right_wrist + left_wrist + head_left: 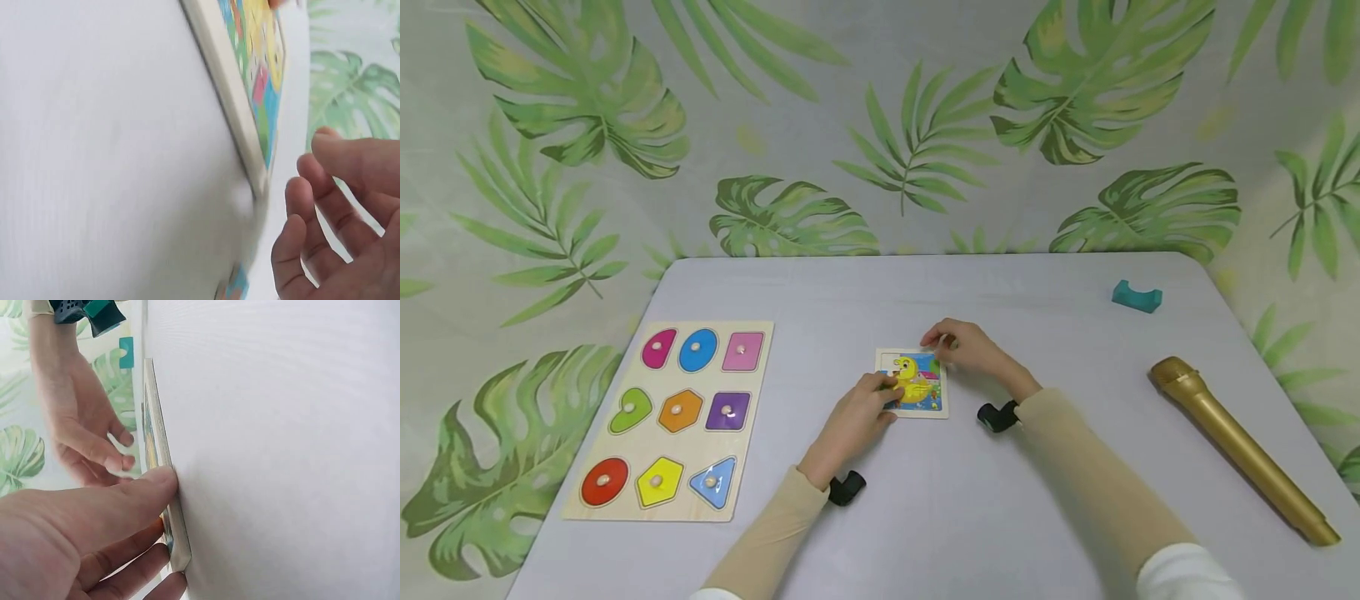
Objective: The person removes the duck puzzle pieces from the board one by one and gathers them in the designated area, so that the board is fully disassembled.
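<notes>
A small square jigsaw puzzle (930,392) with a yellow duck picture in a pale wooden frame lies mid-table. My left hand (857,417) grips its near left corner; in the left wrist view the thumb (159,481) presses the frame's edge while the other fingers lie over the picture side. At the far right corner, my right hand (970,350) hovers with loosely bent fingers, and the right wrist view shows them holding nothing. A small blue and orange piece (236,284) lies past the frame's corner in that view, hidden by the hand in the head view.
A knobbed shape board (651,446) lies on the left. On the right are a gold microphone (1240,442) and, farther back, a teal block with a curved notch (1137,297). A leaf-patterned cloth (925,117) hangs behind the table.
</notes>
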